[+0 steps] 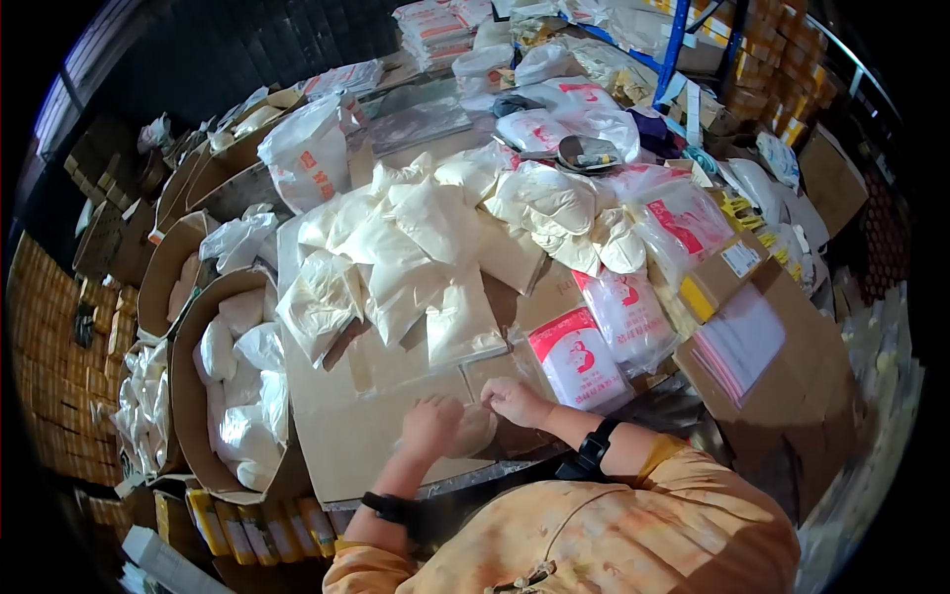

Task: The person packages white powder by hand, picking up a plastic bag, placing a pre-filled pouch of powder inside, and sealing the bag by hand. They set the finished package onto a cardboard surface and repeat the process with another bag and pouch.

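Observation:
My left hand (432, 426) is curled closed over the near part of the cardboard-covered table (346, 431). Just to its right, my right hand (517, 401) is closed in a pinch, fingertips turned inward. Between and below them shows a thin, see-through shape that looks like a clear plastic bag (475, 432); its edges are hard to make out. Beyond the hands lies a heap of clear bags filled with cream-white powder (421, 233). A stack of red-and-white printed plastic bags (581, 361) lies close to my right hand.
On the left stands an open cardboard box (186, 371) holding several filled white bags (242, 386). A large white sack (305, 158) is behind it. At the right, a small carton (725, 274) and papers (742, 342) rest on cardboard. A blue rack post (673, 54) rises at the back.

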Available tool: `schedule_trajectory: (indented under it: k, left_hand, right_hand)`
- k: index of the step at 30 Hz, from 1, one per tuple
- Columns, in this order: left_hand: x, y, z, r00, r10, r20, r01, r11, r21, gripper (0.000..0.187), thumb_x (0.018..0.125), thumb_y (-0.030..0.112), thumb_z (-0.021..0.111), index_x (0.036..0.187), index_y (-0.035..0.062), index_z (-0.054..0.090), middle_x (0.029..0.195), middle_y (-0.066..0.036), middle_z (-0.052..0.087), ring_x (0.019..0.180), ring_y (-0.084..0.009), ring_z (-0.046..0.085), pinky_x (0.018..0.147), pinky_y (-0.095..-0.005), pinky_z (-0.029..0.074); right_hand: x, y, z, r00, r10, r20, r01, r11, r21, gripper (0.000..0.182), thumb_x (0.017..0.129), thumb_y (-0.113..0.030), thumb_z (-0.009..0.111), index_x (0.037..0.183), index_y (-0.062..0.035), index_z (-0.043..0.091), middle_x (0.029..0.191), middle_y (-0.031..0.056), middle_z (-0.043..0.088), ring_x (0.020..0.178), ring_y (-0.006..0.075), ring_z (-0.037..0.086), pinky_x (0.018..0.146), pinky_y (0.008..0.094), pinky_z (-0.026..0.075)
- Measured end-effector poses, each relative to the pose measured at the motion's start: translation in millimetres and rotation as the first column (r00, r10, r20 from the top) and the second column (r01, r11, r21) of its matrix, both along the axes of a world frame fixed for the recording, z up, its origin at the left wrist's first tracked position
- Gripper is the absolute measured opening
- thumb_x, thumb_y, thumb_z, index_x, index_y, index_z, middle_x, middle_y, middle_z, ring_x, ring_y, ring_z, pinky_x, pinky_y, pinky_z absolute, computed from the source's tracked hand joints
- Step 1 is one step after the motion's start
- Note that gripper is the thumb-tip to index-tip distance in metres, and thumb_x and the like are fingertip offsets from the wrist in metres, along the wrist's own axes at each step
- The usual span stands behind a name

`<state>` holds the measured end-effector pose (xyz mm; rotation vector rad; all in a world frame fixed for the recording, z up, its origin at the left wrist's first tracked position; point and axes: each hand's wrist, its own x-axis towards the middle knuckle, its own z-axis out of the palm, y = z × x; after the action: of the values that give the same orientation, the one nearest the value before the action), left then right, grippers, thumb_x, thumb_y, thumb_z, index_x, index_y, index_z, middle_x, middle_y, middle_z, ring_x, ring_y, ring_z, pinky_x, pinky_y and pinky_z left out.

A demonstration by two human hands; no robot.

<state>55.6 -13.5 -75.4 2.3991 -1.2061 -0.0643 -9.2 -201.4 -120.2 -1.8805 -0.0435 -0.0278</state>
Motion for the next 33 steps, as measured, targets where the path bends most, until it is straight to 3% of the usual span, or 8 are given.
schedule_trajectory:
  k: [6, 12, 13, 15, 18, 20, 25, 33]
  left_hand:
    - [2, 65, 1, 0.993, 0.118, -0.002, -0.117, 0.982, 0.147, 0.004, 0.076, 0.015, 0.054, 0.075, 0.0121, 0.057, 0.073, -0.007, 0.057, 0.075, -0.0280, 0.056, 0.066, -0.0388, 0.044]
    - [-3, 141, -19, 0.935, 0.326, -0.140, -0.325, 0.945, 0.030, 0.001, 0.075, 0.009, 0.056, 0.076, 0.0082, 0.055, 0.076, -0.009, 0.058, 0.076, -0.0306, 0.055, 0.064, -0.0401, 0.045]
    - [-6, 150, -19, 0.903, 0.389, -0.183, -0.392, 0.920, 0.021, 0.002, 0.074, 0.008, 0.056, 0.076, 0.0075, 0.055, 0.077, -0.009, 0.058, 0.076, -0.0311, 0.055, 0.063, -0.0405, 0.045]
    - [-8, 159, -21, 0.849, 0.460, -0.258, -0.456, 0.886, 0.080, 0.012, 0.074, 0.006, 0.062, 0.084, 0.0036, 0.056, 0.085, -0.012, 0.060, 0.081, -0.0319, 0.056, 0.070, -0.0359, 0.045]
    - [-25, 122, -20, 0.854, 0.434, -0.286, -0.500, 0.837, -0.224, 0.023, 0.072, 0.009, 0.066, 0.091, 0.0040, 0.056, 0.089, -0.013, 0.059, 0.083, -0.0315, 0.056, 0.072, -0.0357, 0.046]
    - [-23, 99, -11, 0.897, 0.365, -0.248, -0.416, 0.888, -0.197, 0.031, 0.070, 0.010, 0.069, 0.097, 0.0044, 0.054, 0.091, -0.013, 0.059, 0.084, -0.0311, 0.056, 0.074, -0.0360, 0.046]
    - [-19, 78, -8, 0.896, 0.323, -0.304, -0.384, 0.908, -0.166, 0.003, 0.075, 0.009, 0.056, 0.076, 0.0094, 0.059, 0.076, -0.010, 0.057, 0.076, -0.0315, 0.055, 0.065, -0.0394, 0.045]
    - [-28, 92, -15, 0.919, 0.320, -0.232, -0.358, 0.922, -0.148, 0.004, 0.076, 0.012, 0.057, 0.072, 0.0088, 0.057, 0.074, -0.011, 0.055, 0.073, -0.0318, 0.054, 0.061, -0.0418, 0.045]
  right_hand:
    - [3, -5, -11, 0.994, 0.040, -0.100, -0.026, 0.991, 0.129, 0.005, 0.079, -0.007, 0.055, 0.082, -0.0039, 0.057, 0.075, 0.0086, 0.059, 0.074, 0.0155, 0.057, 0.069, 0.0281, 0.045]
    - [8, -18, -27, 0.988, 0.053, -0.143, -0.032, 0.989, 0.146, 0.004, 0.080, -0.004, 0.057, 0.083, -0.0031, 0.055, 0.075, -0.0005, 0.054, 0.074, 0.0074, 0.050, 0.068, 0.0223, 0.041]
    - [8, -21, -8, 0.973, 0.002, -0.233, -0.014, 0.999, -0.050, 0.013, 0.076, -0.007, 0.059, 0.088, -0.0033, 0.058, 0.082, 0.0109, 0.060, 0.076, 0.0187, 0.057, 0.071, 0.0296, 0.045]
    - [13, -18, 3, 1.000, -0.011, -0.019, 0.008, 0.988, -0.152, 0.016, 0.075, -0.008, 0.059, 0.091, -0.0039, 0.059, 0.088, 0.0124, 0.061, 0.082, 0.0242, 0.058, 0.074, 0.0328, 0.046]
    - [18, 3, 29, 0.970, 0.117, 0.215, -0.036, 0.937, -0.347, 0.021, 0.073, -0.011, 0.060, 0.093, -0.0054, 0.060, 0.092, 0.0127, 0.061, 0.088, 0.0289, 0.057, 0.077, 0.0370, 0.045]
    - [34, 30, 49, 0.906, 0.247, 0.343, -0.049, 0.867, -0.496, 0.023, 0.071, -0.015, 0.061, 0.093, -0.0065, 0.061, 0.092, 0.0122, 0.061, 0.092, 0.0308, 0.056, 0.078, 0.0395, 0.045]
    - [45, 87, 28, 0.823, 0.542, 0.170, -0.255, 0.619, -0.743, 0.011, 0.072, -0.021, 0.056, 0.076, -0.0112, 0.060, 0.074, 0.0103, 0.060, 0.071, 0.0286, 0.058, 0.069, 0.0398, 0.045]
    - [40, 106, 12, 0.780, 0.558, 0.282, -0.194, 0.645, -0.739, 0.008, 0.071, -0.019, 0.056, 0.076, -0.0128, 0.056, 0.076, 0.0060, 0.057, 0.074, 0.0234, 0.056, 0.065, 0.0373, 0.043]
